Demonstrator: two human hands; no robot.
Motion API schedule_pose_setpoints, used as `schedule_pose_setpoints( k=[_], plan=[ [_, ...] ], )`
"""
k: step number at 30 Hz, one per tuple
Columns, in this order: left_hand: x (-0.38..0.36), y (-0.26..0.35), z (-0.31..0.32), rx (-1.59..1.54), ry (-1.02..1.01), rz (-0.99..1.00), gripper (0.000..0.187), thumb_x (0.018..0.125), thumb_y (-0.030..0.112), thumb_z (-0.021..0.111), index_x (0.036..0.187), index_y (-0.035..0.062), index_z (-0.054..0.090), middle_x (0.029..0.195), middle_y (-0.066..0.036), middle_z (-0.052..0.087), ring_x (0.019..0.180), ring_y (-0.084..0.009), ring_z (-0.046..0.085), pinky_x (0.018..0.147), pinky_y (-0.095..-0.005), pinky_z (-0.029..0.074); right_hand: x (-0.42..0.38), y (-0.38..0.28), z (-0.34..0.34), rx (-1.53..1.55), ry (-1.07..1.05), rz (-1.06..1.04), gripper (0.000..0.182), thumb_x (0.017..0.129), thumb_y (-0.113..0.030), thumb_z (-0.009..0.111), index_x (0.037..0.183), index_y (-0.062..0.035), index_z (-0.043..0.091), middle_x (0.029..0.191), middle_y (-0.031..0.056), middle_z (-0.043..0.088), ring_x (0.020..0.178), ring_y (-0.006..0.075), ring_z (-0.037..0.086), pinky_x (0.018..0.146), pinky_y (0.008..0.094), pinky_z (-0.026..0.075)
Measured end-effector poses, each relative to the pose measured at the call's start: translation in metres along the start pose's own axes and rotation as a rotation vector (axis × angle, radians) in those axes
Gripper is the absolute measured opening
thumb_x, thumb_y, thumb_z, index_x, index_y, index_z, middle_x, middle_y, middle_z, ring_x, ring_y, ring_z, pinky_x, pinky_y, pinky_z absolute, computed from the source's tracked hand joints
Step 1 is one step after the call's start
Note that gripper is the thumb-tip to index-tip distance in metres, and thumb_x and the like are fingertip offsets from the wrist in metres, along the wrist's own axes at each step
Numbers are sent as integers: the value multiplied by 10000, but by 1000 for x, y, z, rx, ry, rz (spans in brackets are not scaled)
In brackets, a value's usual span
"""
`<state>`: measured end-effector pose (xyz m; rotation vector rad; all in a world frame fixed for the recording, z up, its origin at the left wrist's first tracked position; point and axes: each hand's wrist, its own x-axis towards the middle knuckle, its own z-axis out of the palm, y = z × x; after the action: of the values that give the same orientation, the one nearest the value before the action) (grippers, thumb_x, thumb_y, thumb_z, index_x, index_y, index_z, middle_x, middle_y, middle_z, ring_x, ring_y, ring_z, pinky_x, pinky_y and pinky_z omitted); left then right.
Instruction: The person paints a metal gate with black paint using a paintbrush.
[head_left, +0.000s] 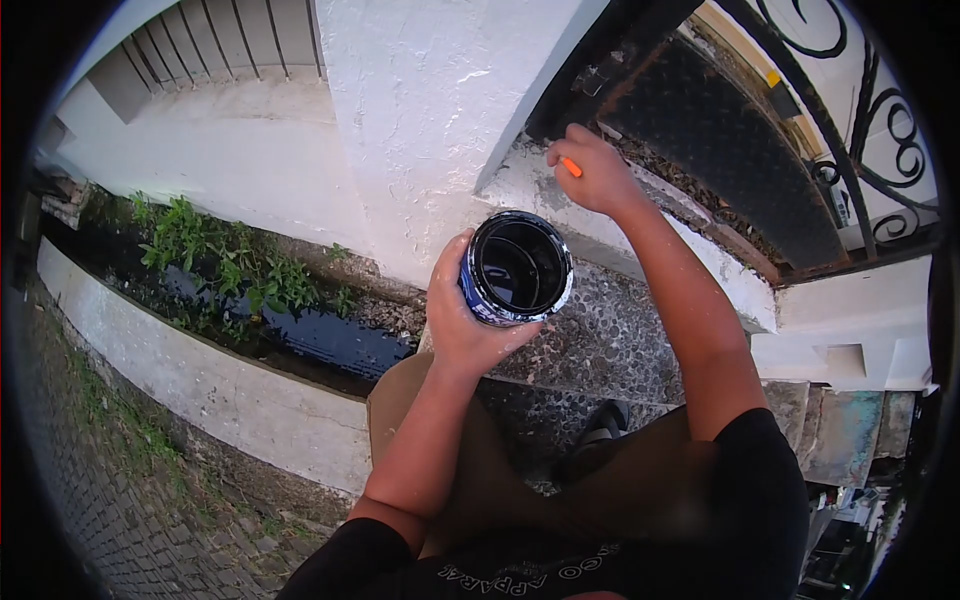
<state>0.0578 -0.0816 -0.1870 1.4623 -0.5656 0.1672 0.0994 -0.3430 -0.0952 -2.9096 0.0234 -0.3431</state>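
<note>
My left hand (460,325) is wrapped round the side of a blue paint can (476,292), keeping it upright in front of me. The can has no lid; dark, glossy paint shows inside and its rim is smeared black and white. Farther forward, my right hand (597,172) is closed on a paintbrush (571,167). Only the orange end of its handle sticks out of the fist; the bristle end is hidden. The fist is by the lower corner of a black metal gate (735,130), beside the white wall's edge.
A white wall (410,120) rises ahead. To the left, a drain with dark water (340,340) and green plants (215,245) runs behind a concrete curb (200,365). Below me are pebbled steps (620,335) and a sandaled foot (600,425). Curled ironwork (895,130) stands at right.
</note>
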Motion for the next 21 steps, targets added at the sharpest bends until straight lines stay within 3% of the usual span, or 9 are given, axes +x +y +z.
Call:
schedule_pose_setpoints(
  k=[3, 4, 6, 12, 18, 20, 21],
  plan=[
    [1, 0, -1, -30, -4, -4, 1078, 497, 251, 925, 1405, -11, 406, 1337, -222, 536, 1227, -370, 561, 1072, -442, 426, 10, 1, 7, -1, 15, -12, 123, 818, -88, 600, 930, -91, 650, 904, 123, 516, 893, 343, 590, 780, 411, 487],
    [2, 1, -4, 37, -40, 37, 1115, 511, 263, 954, 1412, -26, 363, 1307, -214, 558, 1197, -326, 588, 1041, -423, 458, 10, 2, 5, 0, 16, -12, 123, 818, -88, 600, 930, -91, 650, 904, 123, 516, 893, 343, 590, 780, 411, 487],
    [4, 3, -8, 108, -78, 77, 1156, 525, 275, 983, 1419, -41, 320, 1277, -205, 581, 1167, -281, 615, 1010, -405, 490, 11, -1, -3, 54, 209, 13, 124, 818, -92, 588, 925, -90, 652, 907, 124, 520, 893, 340, 591, 786, 410, 485],
    [4, 4, -5, 82, -41, 101, 1140, 527, 282, 982, 1408, -44, 336, 1262, -201, 592, 1152, -284, 624, 1014, -409, 488, 4, 2, 12, 51, 5, -14, 107, 818, -126, 623, 917, -121, 663, 932, 115, 533, 875, 356, 604, 772, 444, 494],
    [3, 4, -6, 106, -53, 115, 1146, 533, 290, 979, 1418, -36, 328, 1269, -207, 590, 1160, -296, 623, 1016, -416, 487, 26, 9, 12, 102, 141, 5, 118, 820, -114, 610, 921, -112, 671, 935, 117, 530, 876, 351, 606, 774, 435, 497],
    [1, 4, -4, 39, -38, 54, 1143, 475, 284, 964, 1418, 7, 380, 1371, -236, 523, 1257, -406, 531, 1088, -475, 401, 28, 5, 3, 89, 163, 14, 118, 820, -110, 609, 920, -107, 671, 930, 120, 531, 875, 352, 605, 774, 431, 498],
    [1, 4, -3, 35, -35, 53, 1143, 475, 284, 964, 1418, 7, 380, 1371, -236, 523, 1257, -406, 531, 1088, -475, 401, 29, 3, -3, 76, 188, 25, 119, 819, -107, 608, 919, -101, 671, 925, 123, 531, 873, 354, 604, 773, 427, 499]
  ],
)
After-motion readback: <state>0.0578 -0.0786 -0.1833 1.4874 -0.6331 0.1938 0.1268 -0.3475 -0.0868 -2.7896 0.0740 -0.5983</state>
